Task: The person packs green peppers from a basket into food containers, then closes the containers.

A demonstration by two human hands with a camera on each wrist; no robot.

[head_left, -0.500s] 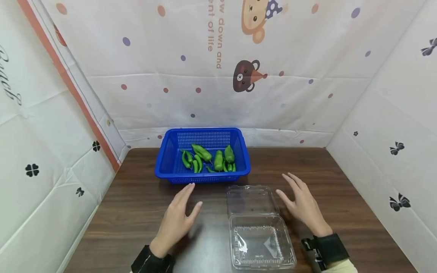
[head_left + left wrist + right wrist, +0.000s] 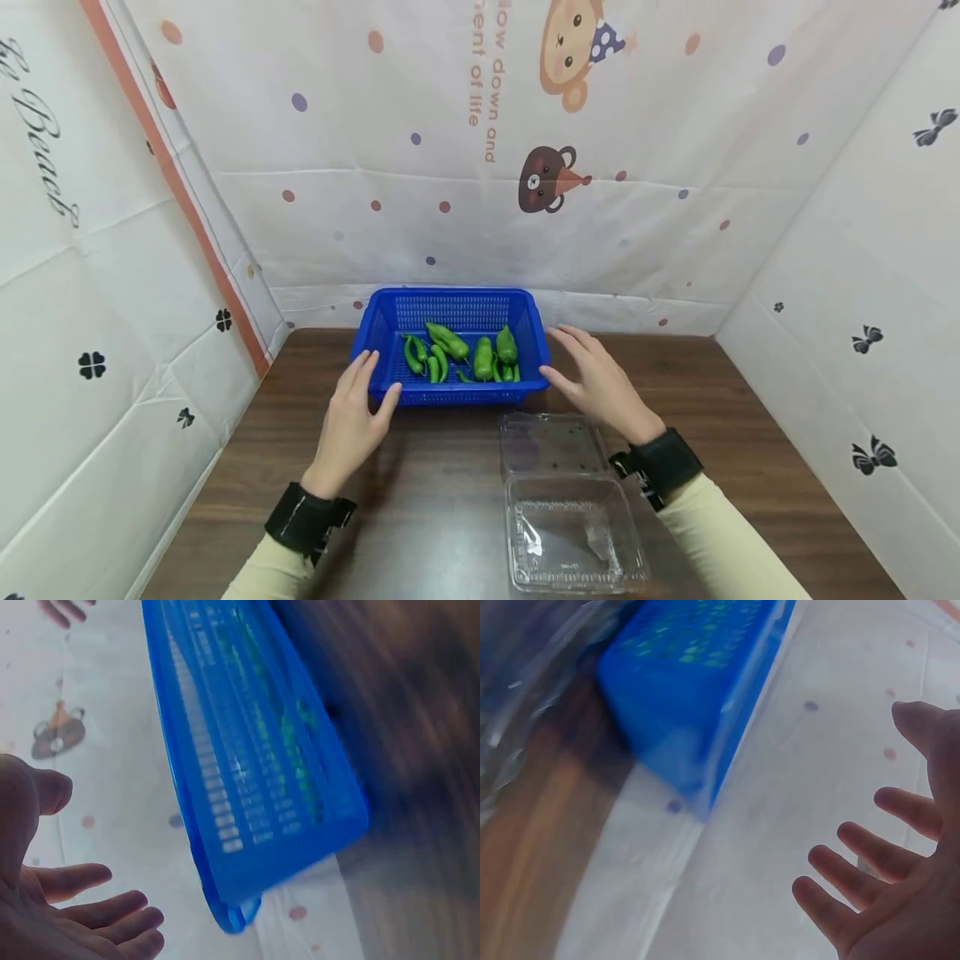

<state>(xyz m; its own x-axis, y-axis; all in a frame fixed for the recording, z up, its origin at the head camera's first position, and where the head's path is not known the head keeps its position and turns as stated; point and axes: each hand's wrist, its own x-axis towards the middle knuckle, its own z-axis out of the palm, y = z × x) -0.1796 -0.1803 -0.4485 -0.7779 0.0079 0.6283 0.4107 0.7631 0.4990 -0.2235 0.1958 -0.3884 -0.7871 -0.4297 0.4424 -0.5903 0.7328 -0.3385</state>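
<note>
A blue slotted plastic basket [image 2: 450,392] stands at the back of the table with several green peppers [image 2: 447,341] inside, some plump and some thin. My left hand [image 2: 349,425], fingers spread, is beside the basket's front left corner and holds nothing. On the other side, my right hand [image 2: 600,385] is at the front right corner with its fingers extended. The left wrist view shows the left hand [image 2: 90,900] apart from the basket wall [image 2: 300,855]. In the right wrist view the right hand [image 2: 892,862] also has a gap to the basket [image 2: 675,712].
In front of the basket, slightly right, lies a clear plastic clamshell box [image 2: 573,533], its lid [image 2: 551,446] folded back toward the basket. The wooden table [image 2: 420,517] meets patterned white sheets [image 2: 450,225] at the back and both sides.
Both hands have moved forward and to the left, from beside the clamshell box and below the basket up to the basket's two front corners. The head view has shifted slightly.
</note>
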